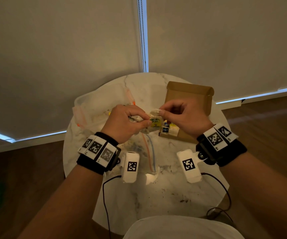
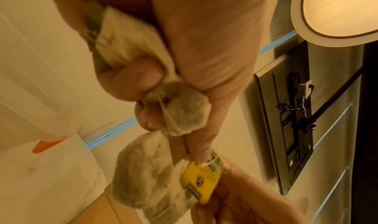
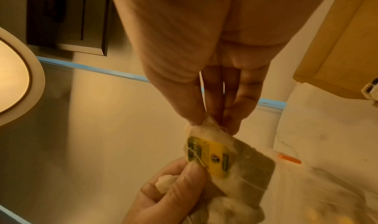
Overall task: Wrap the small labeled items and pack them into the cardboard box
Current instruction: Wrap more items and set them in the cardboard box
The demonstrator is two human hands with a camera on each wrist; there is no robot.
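Hands (image 1: 154,118) above box (image 1: 189,94) holding teabags (image 1: 169,129).

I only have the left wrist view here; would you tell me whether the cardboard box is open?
Observer: Yes, the cardboard box lies open on the table, behind the right hand.
Operator: Thank you. Is anything packed in it?
Observer: A few small labelled items sit at its near left corner; how many I cannot tell.
Operator: And what is the right hand's grip on the tea bag?
Observer: Its fingertips pinch the top edge of the tea bag, just above the yellow tag.
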